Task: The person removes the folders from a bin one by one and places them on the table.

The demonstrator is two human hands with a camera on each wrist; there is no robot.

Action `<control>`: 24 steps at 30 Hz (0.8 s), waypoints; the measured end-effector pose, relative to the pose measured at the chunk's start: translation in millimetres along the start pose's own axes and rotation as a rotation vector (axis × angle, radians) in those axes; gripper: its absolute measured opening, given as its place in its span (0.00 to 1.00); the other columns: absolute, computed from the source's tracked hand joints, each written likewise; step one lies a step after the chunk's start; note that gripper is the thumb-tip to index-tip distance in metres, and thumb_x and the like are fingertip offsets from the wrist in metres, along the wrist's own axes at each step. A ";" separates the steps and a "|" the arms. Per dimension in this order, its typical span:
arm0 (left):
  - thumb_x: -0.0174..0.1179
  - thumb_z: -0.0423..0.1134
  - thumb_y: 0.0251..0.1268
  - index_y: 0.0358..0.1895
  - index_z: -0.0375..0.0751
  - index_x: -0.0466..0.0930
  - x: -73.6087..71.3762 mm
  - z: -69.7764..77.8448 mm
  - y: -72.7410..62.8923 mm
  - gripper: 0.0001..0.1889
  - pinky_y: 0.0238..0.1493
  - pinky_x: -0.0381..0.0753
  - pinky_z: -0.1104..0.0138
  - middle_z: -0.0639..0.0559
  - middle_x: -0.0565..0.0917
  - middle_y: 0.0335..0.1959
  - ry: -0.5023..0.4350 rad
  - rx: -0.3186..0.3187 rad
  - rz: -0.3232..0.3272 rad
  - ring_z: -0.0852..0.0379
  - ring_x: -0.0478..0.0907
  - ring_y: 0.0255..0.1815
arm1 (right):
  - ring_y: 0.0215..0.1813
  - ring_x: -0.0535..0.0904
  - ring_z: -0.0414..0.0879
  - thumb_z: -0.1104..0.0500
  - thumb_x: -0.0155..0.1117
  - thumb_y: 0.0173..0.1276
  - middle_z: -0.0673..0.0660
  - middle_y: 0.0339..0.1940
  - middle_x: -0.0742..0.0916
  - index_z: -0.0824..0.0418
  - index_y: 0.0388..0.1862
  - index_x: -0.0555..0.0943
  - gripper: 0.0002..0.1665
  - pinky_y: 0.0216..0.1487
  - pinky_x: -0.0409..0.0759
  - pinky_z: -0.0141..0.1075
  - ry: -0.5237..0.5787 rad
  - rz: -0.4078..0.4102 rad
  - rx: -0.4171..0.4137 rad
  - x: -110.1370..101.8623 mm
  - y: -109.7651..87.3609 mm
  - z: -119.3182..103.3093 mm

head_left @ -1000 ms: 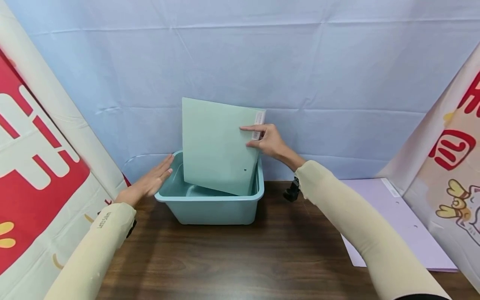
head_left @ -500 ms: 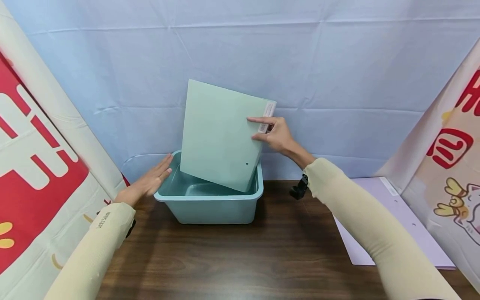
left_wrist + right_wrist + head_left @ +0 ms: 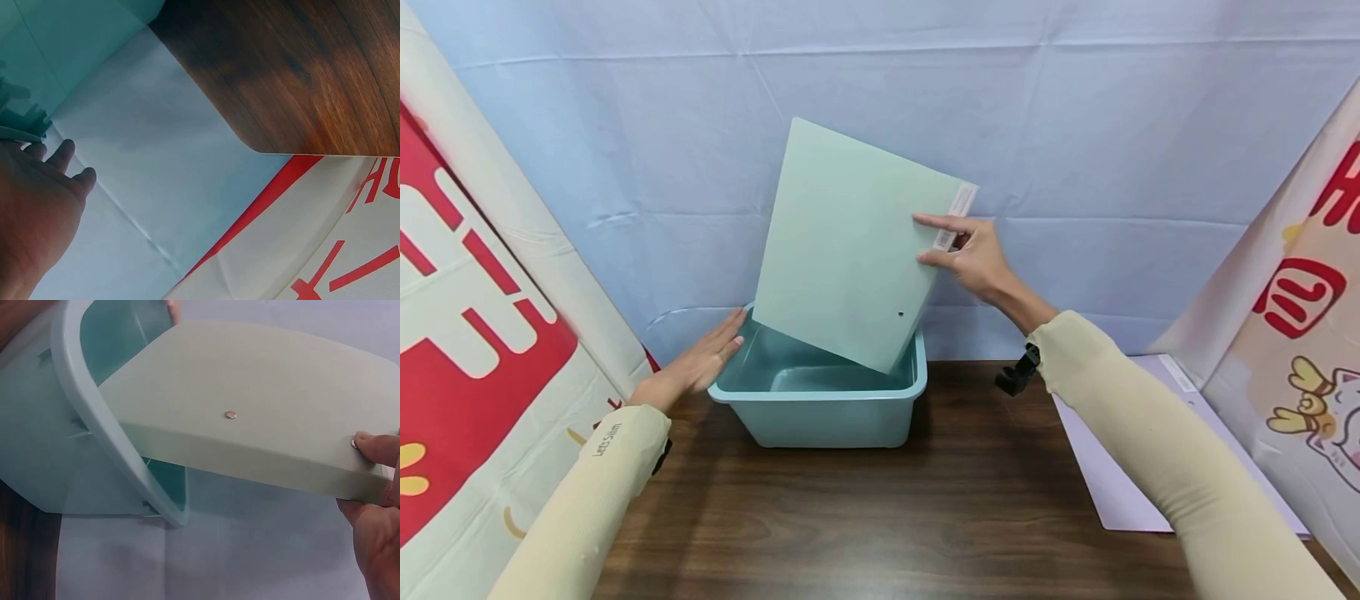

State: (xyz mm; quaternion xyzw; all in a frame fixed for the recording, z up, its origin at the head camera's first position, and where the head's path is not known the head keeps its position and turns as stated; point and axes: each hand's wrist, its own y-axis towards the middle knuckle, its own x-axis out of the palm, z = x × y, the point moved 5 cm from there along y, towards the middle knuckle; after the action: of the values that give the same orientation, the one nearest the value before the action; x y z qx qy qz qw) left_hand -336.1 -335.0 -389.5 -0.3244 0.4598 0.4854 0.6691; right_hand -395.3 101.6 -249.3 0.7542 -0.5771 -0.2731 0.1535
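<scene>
A pale green file folder (image 3: 850, 242) with a white label on its spine stands tilted, its lower end inside a blue-green plastic basin (image 3: 820, 397). My right hand (image 3: 973, 254) pinches the folder at its spine near the label, thumb and fingers on either side, as the right wrist view of the folder (image 3: 262, 394) also shows. My left hand (image 3: 703, 358) rests against the basin's left rim with its fingers straight. In the left wrist view the left hand (image 3: 40, 206) has its fingertips at the basin's edge.
A lilac folder (image 3: 1120, 467) lies flat on the right of the dark wooden table (image 3: 880, 517), partly behind the right sleeve. Pale blue cloth (image 3: 1075, 150) hangs behind the basin. Printed cloths stand at the left (image 3: 490, 317) and right sides.
My right hand has lifted the green folder upward and to the right, out of the basin's depth, and the folder leans more. The left hand and the basin have stayed put.
</scene>
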 end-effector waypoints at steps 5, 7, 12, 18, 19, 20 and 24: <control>0.32 0.50 0.90 0.87 0.38 0.35 0.1 3.0 2.9 0.35 0.81 0.40 0.32 0.34 0.38 0.88 -0.015 0.012 -0.003 0.28 0.38 0.87 | 0.55 0.90 0.46 0.73 0.80 0.59 0.61 0.67 0.86 0.58 0.64 0.87 0.33 0.47 0.88 0.32 0.015 0.022 -0.023 -11.5 -1.3 -10.9; 0.32 0.50 0.90 0.87 0.38 0.35 -0.4 3.5 3.9 0.35 0.81 0.41 0.32 0.34 0.38 0.88 -0.023 0.017 -0.003 0.28 0.38 0.87 | 0.56 0.89 0.46 0.73 0.80 0.59 0.60 0.67 0.86 0.58 0.65 0.87 0.33 0.47 0.88 0.32 0.020 0.029 -0.030 -16.9 -2.3 -15.8; 0.33 0.50 0.90 0.87 0.37 0.36 -2.6 2.9 4.3 0.35 0.81 0.41 0.31 0.33 0.38 0.88 -0.027 0.027 -0.008 0.28 0.39 0.86 | 0.58 0.89 0.44 0.75 0.80 0.59 0.60 0.67 0.86 0.57 0.65 0.87 0.34 0.48 0.88 0.31 0.036 0.046 -0.017 -30.7 -8.2 -26.0; 0.34 0.50 0.90 0.87 0.38 0.35 -5.0 1.5 0.0 0.35 0.80 0.39 0.31 0.34 0.37 0.88 -0.036 0.009 -0.021 0.27 0.37 0.86 | 0.58 0.88 0.45 0.79 0.78 0.58 0.64 0.67 0.86 0.59 0.65 0.86 0.36 0.50 0.88 0.32 0.110 0.068 0.011 -43.2 -12.4 -36.7; 0.35 0.50 0.90 0.87 0.39 0.34 -5.3 1.1 -0.9 0.36 0.80 0.39 0.30 0.34 0.36 0.88 -0.042 0.002 -0.025 0.27 0.37 0.86 | 0.59 0.88 0.45 0.80 0.77 0.57 0.64 0.67 0.86 0.60 0.65 0.86 0.37 0.50 0.88 0.32 0.137 0.075 0.015 -45.2 -12.9 -38.3; 0.35 0.50 0.90 0.87 0.39 0.34 -5.6 0.8 -1.8 0.36 0.80 0.38 0.30 0.34 0.36 0.88 -0.046 0.000 -0.027 0.27 0.37 0.86 | 0.59 0.88 0.45 0.81 0.77 0.56 0.65 0.67 0.85 0.61 0.65 0.86 0.37 0.50 0.88 0.32 0.164 0.082 0.018 -47.3 -13.4 -39.9; 0.38 0.46 0.89 0.87 0.37 0.34 -7.1 2.7 -4.7 0.36 0.80 0.39 0.30 0.34 0.36 0.88 -0.057 0.011 -0.029 0.26 0.37 0.86 | 0.59 0.87 0.48 0.86 0.72 0.55 0.67 0.67 0.85 0.65 0.65 0.85 0.39 0.51 0.88 0.34 0.296 0.101 0.035 -56.0 -16.7 -44.3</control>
State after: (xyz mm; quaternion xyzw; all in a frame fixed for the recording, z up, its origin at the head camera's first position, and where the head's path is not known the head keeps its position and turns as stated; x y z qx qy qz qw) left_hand -331.5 -336.7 -381.9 -0.3136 0.4385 0.4819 0.6907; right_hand -366.4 156.1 -209.6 0.7587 -0.5900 -0.1410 0.2373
